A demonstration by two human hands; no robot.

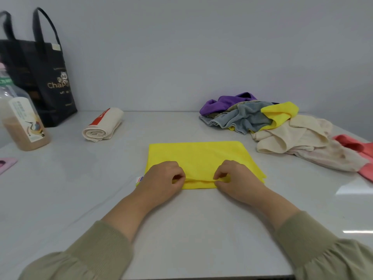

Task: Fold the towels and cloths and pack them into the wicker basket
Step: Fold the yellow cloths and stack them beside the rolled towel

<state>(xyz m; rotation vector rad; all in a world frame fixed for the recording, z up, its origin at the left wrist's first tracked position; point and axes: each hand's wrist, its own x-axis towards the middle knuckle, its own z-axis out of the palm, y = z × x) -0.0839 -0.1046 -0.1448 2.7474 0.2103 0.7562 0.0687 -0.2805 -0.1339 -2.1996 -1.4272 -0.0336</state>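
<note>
A yellow cloth (198, 156) lies flat and folded on the white table (80, 188) in front of me. My left hand (161, 180) pinches its near edge on the left, fingers curled. My right hand (236, 180) pinches the same near edge on the right. A small label sticks out at the cloth's near left corner. A pile of unfolded cloths (250, 116) lies at the back right: purple, grey, yellow, cream and pink pieces. A rolled cream towel (103, 125) with a red patch lies at the back left. No wicker basket is in view.
A black tote bag (46, 77) stands against the wall at the far left. A plastic bottle (22, 120) of brown liquid stands in front of it. A pink object (6, 163) pokes in at the left edge.
</note>
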